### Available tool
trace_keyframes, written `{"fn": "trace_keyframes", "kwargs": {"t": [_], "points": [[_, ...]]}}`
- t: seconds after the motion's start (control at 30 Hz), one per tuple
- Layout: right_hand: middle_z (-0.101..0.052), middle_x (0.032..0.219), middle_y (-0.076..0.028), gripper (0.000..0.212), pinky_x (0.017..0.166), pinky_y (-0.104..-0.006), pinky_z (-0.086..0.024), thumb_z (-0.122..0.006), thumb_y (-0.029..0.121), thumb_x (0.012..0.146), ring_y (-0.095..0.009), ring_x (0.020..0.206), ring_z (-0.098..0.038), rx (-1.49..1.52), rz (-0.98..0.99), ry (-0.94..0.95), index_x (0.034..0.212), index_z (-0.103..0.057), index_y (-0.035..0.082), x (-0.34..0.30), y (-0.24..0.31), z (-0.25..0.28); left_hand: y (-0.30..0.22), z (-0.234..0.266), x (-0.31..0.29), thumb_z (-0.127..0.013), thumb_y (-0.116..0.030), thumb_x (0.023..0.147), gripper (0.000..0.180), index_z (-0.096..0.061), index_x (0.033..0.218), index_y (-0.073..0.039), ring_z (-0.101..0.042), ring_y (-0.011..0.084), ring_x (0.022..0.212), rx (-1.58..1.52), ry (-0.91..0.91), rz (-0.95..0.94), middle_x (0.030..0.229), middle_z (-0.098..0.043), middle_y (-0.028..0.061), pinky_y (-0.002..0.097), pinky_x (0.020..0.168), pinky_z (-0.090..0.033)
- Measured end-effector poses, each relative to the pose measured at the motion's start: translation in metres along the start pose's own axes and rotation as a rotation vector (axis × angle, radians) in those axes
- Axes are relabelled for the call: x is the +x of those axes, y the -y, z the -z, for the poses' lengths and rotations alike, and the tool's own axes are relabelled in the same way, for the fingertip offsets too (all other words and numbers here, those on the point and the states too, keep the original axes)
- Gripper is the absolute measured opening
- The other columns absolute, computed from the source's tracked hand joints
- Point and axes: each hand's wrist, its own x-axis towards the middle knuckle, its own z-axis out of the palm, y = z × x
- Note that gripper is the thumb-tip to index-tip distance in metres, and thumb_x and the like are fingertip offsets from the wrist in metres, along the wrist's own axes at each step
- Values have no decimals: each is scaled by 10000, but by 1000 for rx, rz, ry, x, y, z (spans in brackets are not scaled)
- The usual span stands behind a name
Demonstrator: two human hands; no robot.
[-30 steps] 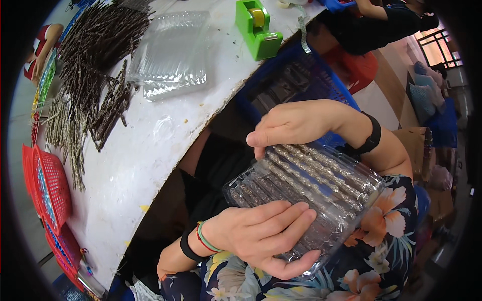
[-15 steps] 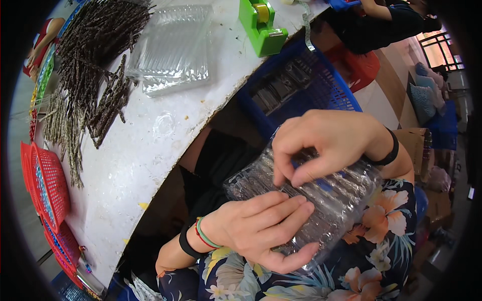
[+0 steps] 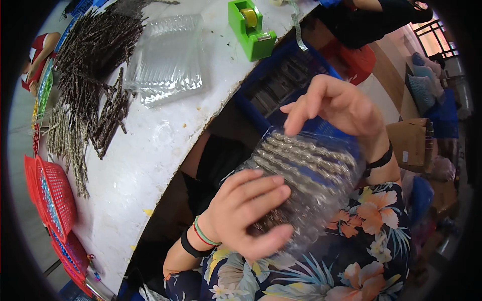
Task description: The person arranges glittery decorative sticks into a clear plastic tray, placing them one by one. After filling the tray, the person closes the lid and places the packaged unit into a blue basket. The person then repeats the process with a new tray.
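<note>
A clear plastic tray [image 3: 329, 150] with ridged rows rests tilted over my lap. Metallic-looking bead strands lie side by side in several of its grooves. Across the near left part of the tray my left hand [image 3: 251, 210] lies flat, fingers stretched and thumb apart. My right hand [image 3: 346, 108] is lifted above the tray's far edge, its fingers loosely bent and apart, with nothing visible in them. Motion blurs the right hand and part of the tray. The tray's underside is hidden.
On the white table [image 3: 165, 135] lie dark bead strands [image 3: 95, 65], stacked clear trays [image 3: 168, 55] and a green tape dispenser [image 3: 251, 32]. Red baskets [image 3: 60, 195] hang along its left edge. A blue crate [image 3: 251, 100] stands beyond my lap. Another person [image 3: 371, 20] is at the far right.
My right hand has lifted off the tray and moved up and away, its pinch loosened. The left hand has shifted slightly left and up, and the tray's strands show more clearly.
</note>
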Motion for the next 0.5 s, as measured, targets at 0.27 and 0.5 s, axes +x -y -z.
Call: {"fn": "trace_keyframes", "kwargs": {"t": [0.27,0.5], "points": [[-725,1140,-129,741,1210,-567,-157,-881,457,733,-300,1200,-590,-598,187,-25,1255,-610,6,-14,-5,-5,31,-19,-13,-749,92,716,510,-579,1187,-3,-666,457,1126,-233,-83,153,1198,-595,230,465,928,-582],[-771,1032,23,744,1159,-660,-240,-898,347,699,-284,1092,-662,-998,-41,217,1315,-605,51,-8,4,-22,29,-22,-8,-736,117,677,555,-587,1200,7,-679,393,1068,-157,47,103,1123,-591,182,409,847,-592]]}}
